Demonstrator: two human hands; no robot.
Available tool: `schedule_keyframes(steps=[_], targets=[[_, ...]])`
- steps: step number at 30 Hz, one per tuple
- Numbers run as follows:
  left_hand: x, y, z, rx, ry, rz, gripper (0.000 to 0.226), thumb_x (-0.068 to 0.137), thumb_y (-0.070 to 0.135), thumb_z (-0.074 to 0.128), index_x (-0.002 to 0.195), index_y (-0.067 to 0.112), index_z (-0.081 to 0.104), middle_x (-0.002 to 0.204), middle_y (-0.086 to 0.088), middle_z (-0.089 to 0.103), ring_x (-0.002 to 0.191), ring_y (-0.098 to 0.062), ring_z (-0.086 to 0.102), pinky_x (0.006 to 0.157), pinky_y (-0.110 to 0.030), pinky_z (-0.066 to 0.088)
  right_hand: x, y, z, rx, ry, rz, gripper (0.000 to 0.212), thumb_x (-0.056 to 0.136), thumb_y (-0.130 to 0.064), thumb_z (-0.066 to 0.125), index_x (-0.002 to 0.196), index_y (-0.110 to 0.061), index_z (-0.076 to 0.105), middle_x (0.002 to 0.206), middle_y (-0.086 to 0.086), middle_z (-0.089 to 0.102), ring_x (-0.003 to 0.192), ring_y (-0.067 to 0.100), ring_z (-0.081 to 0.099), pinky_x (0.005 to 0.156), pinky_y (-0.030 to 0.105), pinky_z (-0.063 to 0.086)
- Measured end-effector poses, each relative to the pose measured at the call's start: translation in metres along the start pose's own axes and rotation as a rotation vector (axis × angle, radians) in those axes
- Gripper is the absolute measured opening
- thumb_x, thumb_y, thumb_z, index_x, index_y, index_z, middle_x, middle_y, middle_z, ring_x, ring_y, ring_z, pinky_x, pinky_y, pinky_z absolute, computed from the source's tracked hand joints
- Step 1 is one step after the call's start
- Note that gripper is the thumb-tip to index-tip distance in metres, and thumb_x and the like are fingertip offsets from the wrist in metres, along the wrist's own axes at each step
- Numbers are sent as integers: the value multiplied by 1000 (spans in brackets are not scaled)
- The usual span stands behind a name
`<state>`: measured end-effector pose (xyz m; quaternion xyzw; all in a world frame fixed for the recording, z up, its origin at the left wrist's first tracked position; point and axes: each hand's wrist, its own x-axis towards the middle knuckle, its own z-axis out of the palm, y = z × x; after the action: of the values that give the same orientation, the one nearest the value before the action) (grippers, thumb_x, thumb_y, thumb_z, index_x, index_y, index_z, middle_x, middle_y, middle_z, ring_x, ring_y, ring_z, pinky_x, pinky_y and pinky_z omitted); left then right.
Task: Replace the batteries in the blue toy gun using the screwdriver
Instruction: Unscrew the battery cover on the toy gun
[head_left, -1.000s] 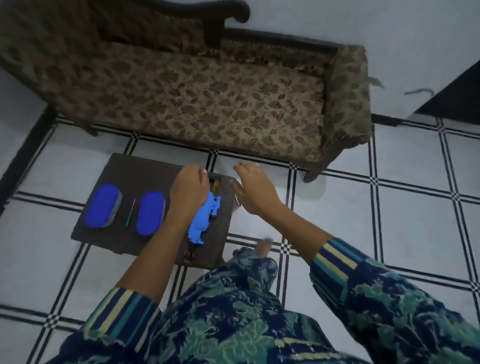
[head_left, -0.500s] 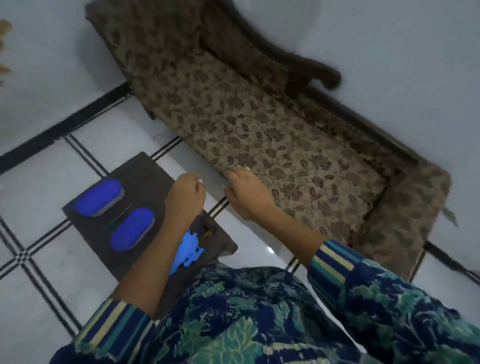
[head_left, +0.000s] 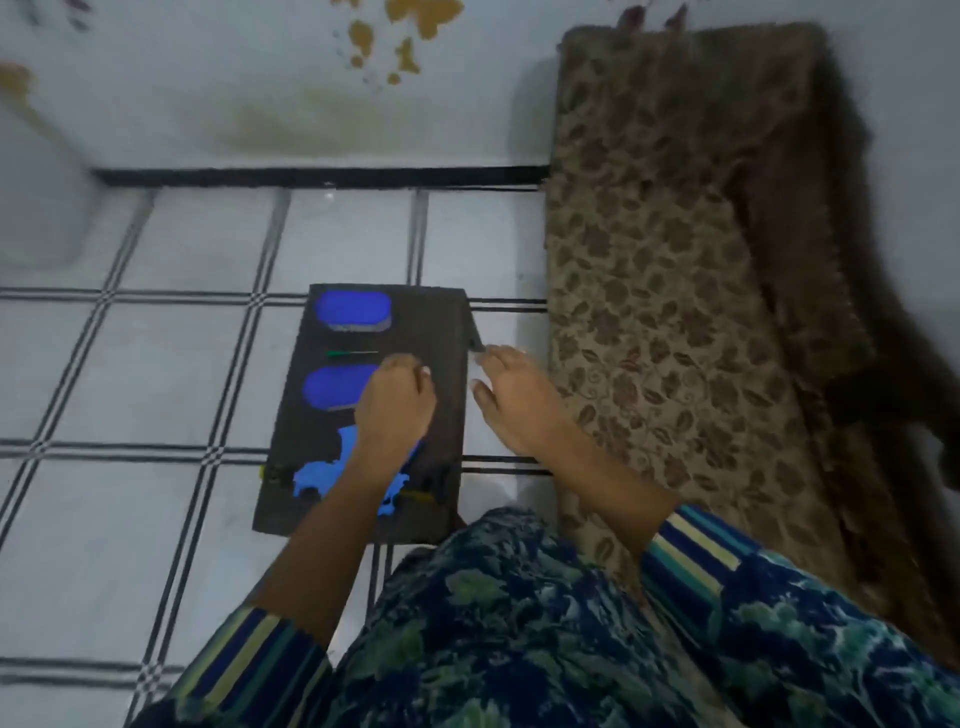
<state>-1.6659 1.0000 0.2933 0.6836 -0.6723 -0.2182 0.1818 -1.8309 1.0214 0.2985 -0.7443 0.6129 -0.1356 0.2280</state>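
The blue toy gun (head_left: 319, 479) lies on the near end of a small dark table (head_left: 445, 332), and my left forearm crosses over its middle. A thin green screwdriver (head_left: 353, 354) lies across the table between two blue oval cases, one far (head_left: 353, 310) and one near (head_left: 332, 389). My left hand (head_left: 396, 410) hovers over the table with its fingers curled into a fist, and nothing shows in it. My right hand (head_left: 517, 402) hangs just off the table's right edge with loosely bent fingers, holding nothing.
A brown patterned sofa (head_left: 675, 270) runs along the right, close to the table. White floor tiles with black lines (head_left: 156, 364) spread to the left and back. A pale wall (head_left: 260, 104) and a blurred white object (head_left: 36, 208) stand behind.
The view has swung, so the table now appears lengthwise and the sofa on the right. Both hands keep much the same pose above the table; the gun and screwdriver lie as before.
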Motion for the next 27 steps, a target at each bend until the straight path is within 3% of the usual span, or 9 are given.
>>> schedule_keyframes(steps=[3,9,15,19,24,27], targets=[[2,-4,-10,10,73,-121,23,96,19,46,93,1,59,98,-21,60,94,-39,57,80,-45,46,30,-3,0,31,-52,-91,42,101,-21,46,138,0,48,146,22,45,138,35,38,118,42,23],[23,-27,-20,-5,147,-350,29,98,22,44,112,0,56,114,-20,57,105,-37,54,87,-43,44,91,-20,7,42,-151,-251,44,102,-24,43,142,-4,44,151,17,40,142,28,32,120,35,13],[49,-50,-28,-65,239,-502,28,98,22,45,110,0,57,113,-20,57,102,-36,55,85,-43,44,153,-41,16,41,-237,-407,40,98,-19,51,132,4,54,139,26,51,135,37,42,117,45,24],[55,-62,-27,-101,284,-600,28,98,22,44,112,0,57,112,-20,58,101,-35,55,85,-44,45,182,-58,20,-5,-362,-510,41,101,-20,48,135,2,50,144,23,47,138,34,37,118,44,25],[64,-71,-20,-149,371,-741,24,98,21,43,95,1,56,96,-17,56,89,-33,53,76,-40,41,224,-73,38,-79,-536,-666,44,102,-21,45,140,1,45,149,20,41,141,31,33,118,41,23],[75,-69,-17,-131,422,-822,24,98,18,42,98,0,56,99,-17,56,93,-33,53,79,-37,37,249,-81,51,-109,-623,-777,44,101,-21,46,140,2,45,148,21,43,140,32,36,118,41,23]])
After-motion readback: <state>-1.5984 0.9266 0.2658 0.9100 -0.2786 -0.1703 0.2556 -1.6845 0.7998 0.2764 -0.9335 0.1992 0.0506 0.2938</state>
